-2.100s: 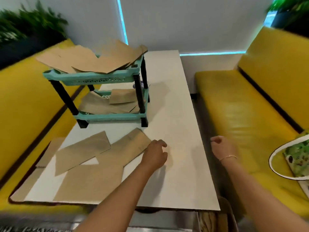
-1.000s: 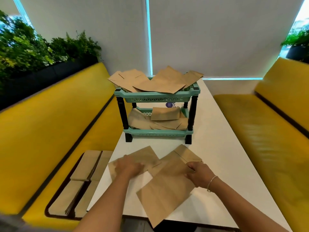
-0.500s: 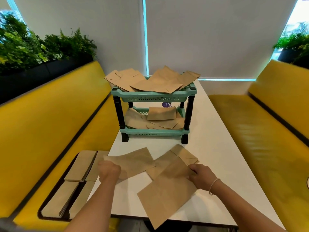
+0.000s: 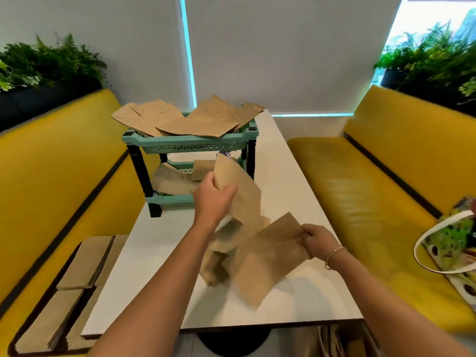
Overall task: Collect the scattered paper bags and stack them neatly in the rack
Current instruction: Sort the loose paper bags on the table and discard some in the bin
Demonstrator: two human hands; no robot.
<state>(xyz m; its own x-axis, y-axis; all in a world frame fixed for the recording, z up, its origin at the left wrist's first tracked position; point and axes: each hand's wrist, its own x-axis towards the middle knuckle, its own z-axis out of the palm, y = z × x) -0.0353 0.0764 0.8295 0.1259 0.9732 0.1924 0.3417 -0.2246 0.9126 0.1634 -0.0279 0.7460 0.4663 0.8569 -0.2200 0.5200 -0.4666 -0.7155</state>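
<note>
A teal two-shelf rack [image 4: 189,146] stands at the far middle of the white table [image 4: 159,256]. Several brown paper bags [image 4: 190,122] lie spread loosely over its top shelf, and more bags [image 4: 172,182] lie on the lower shelf. My left hand [image 4: 213,199] grips one brown bag [image 4: 242,191] by its edge, lifted above the table in front of the rack. My right hand [image 4: 315,242] pinches the corner of a larger brown bag [image 4: 268,264], raised off the table. Another bag [image 4: 219,258] lies under it in shadow.
Yellow bench seats [image 4: 373,191] run along both sides of the table. Flat stacks of brown bags [image 4: 77,274] lie on the left seat beside the table. A patterned tote bag [image 4: 453,248] sits on the right seat. Plants [image 4: 51,65] stand behind both benches.
My left hand has taken a bag from the table's left and lifted it toward the rack. My right hand has raised its bag off the table by a corner.
</note>
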